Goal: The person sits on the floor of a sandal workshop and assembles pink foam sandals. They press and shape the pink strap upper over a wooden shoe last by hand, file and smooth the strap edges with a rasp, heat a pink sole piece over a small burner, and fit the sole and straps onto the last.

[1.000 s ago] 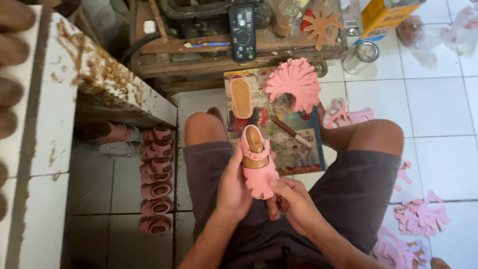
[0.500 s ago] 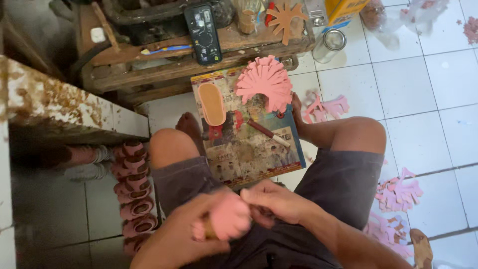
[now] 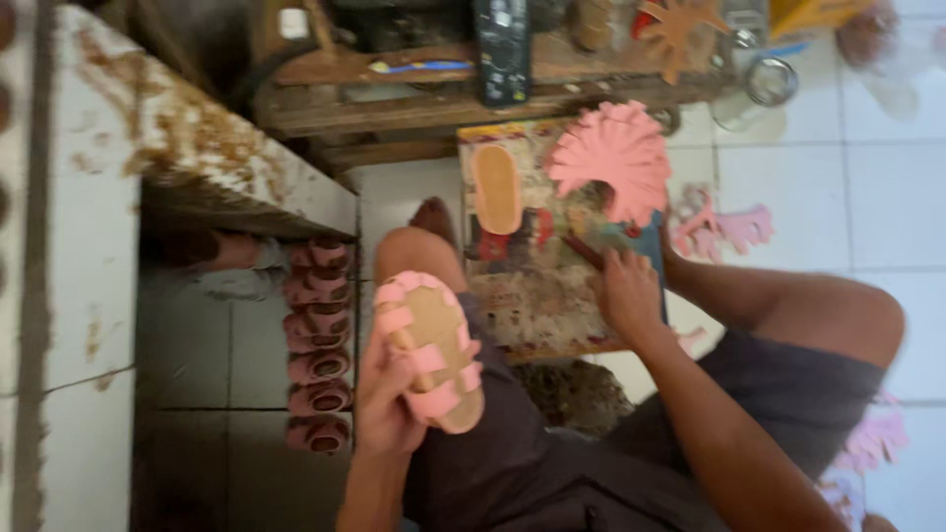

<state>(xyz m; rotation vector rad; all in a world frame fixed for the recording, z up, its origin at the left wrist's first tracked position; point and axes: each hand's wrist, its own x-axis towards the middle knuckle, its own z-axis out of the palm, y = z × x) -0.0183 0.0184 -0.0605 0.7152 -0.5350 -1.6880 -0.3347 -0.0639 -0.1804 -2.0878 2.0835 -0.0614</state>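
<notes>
Since half a second ago, the right hand has left the pink sandal and reached far to the glue-stained work board, fingers curled near a thin stick-like tool; whether it grips it cannot be told. The left hand alone clasps the sandal, sole up, over the left thigh. Holding that sandal level and firm probably serves best while the tool is fetched.

Dim, motion-blurred; prob. daylight right.
</notes>
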